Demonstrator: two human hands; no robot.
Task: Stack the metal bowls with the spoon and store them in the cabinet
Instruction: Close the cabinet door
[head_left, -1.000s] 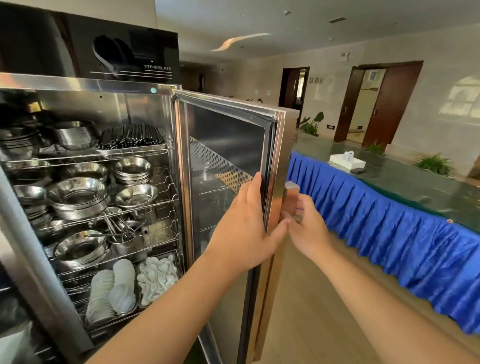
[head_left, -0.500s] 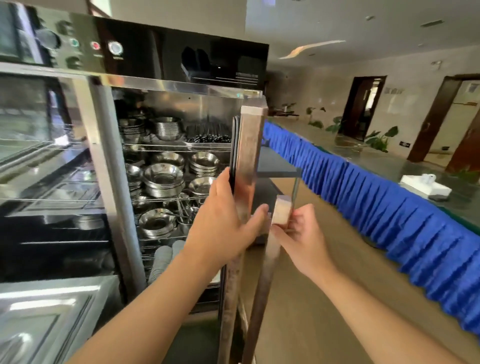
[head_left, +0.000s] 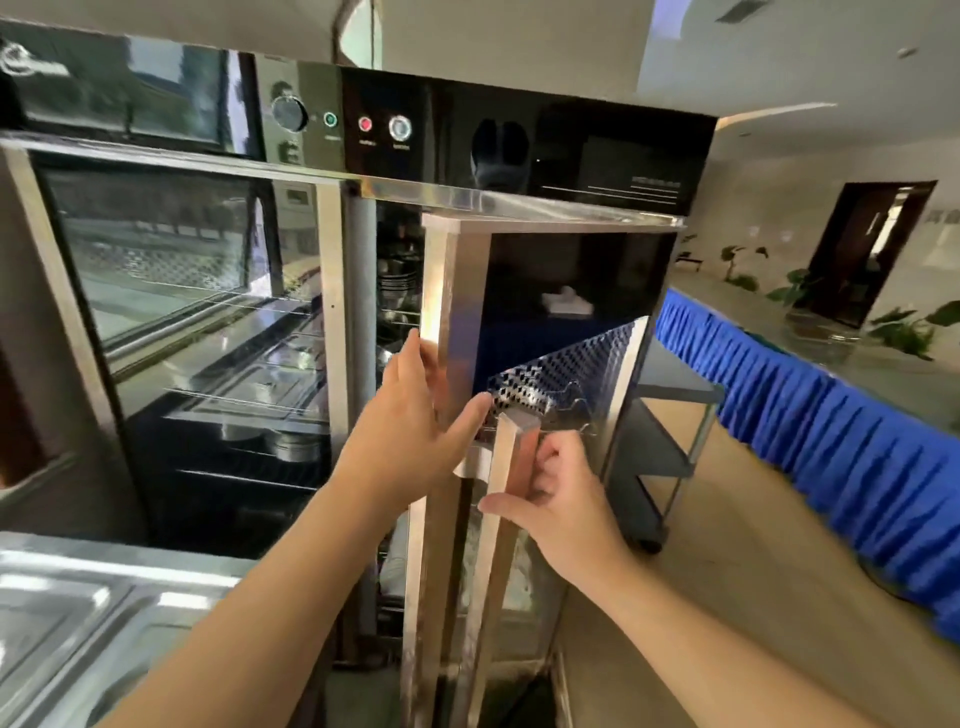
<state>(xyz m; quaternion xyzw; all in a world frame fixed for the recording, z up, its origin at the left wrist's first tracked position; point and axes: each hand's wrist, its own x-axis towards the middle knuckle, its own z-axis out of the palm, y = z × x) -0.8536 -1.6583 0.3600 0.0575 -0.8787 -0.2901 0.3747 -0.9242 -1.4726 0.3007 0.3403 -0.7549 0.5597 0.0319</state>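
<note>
Steel door (head_left: 457, 312) at frame centre, nearly shut: stiff, heavy, slick. Left hand (head_left: 415, 431) flat on its edge, right hand (head_left: 550, 499) clenched round handle (head_left: 506, 467). Bowls (head_left: 397, 291) glimpsed inside cabinet (head_left: 519, 150), through gap.

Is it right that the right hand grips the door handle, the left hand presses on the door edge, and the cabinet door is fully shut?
Not quite. The head view shows the door is not fully shut: a gap remains, with bowls visible through it. The rest holds: the right hand grips the handle, and the left hand presses on the door edge.
</note>
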